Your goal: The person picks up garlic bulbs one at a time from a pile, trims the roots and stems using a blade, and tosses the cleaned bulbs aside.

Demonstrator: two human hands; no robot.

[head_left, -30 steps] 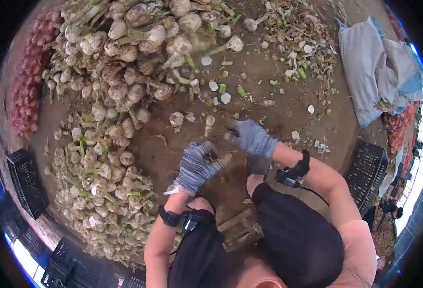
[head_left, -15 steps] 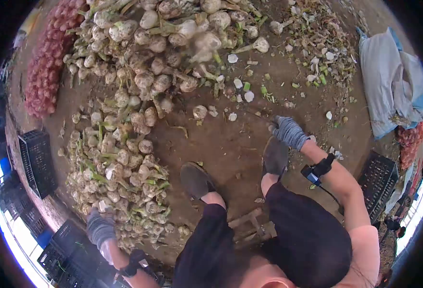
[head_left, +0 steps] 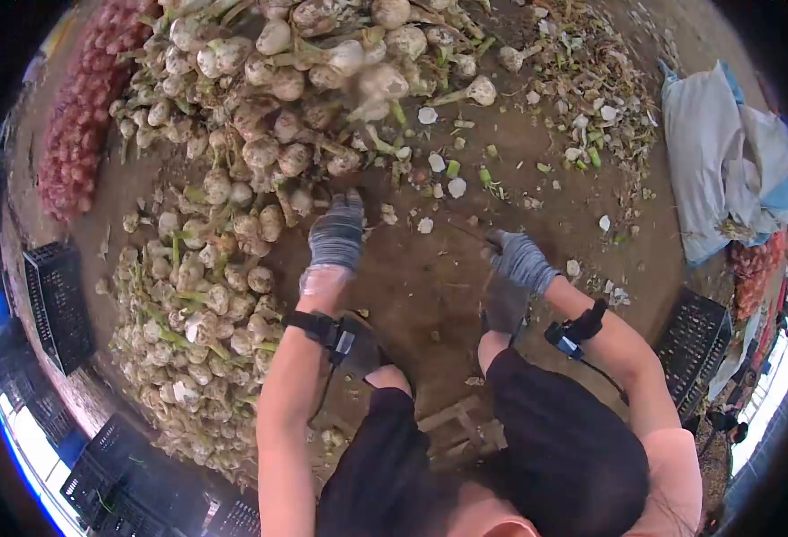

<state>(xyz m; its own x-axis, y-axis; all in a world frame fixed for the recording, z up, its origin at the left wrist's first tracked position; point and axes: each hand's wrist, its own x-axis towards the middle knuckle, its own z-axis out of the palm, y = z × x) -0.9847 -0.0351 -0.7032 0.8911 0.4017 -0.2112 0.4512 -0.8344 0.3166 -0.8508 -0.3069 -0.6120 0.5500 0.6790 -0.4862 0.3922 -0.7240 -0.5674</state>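
Note:
My left hand [head_left: 336, 234], in a grey striped glove, reaches down to the soil at the right edge of the garlic heap [head_left: 224, 313]. Its fingers are bent together over the spot of a loose bulb, and what they hold is hidden. Low above my right shoe [head_left: 506, 300], my right hand [head_left: 521, 259] is closed, also gloved. A thin dark tool [head_left: 470, 229], perhaps a knife, sticks out from its fingers toward the upper left. More garlic with stems [head_left: 322, 80] lies beyond my left hand.
Black crates [head_left: 59, 309] stand at the left, with others at the lower left [head_left: 121, 474] and the right [head_left: 694, 345]. Red net sacks [head_left: 85, 107] lie at the upper left. White sacks [head_left: 716, 161] are at the right, near stem and skin scraps [head_left: 600, 89].
My left hand has moved from the lower left of the heap up and right to its inner edge, covering the loose bulb's spot. My right hand stays nearly in place. The view has shifted slightly.

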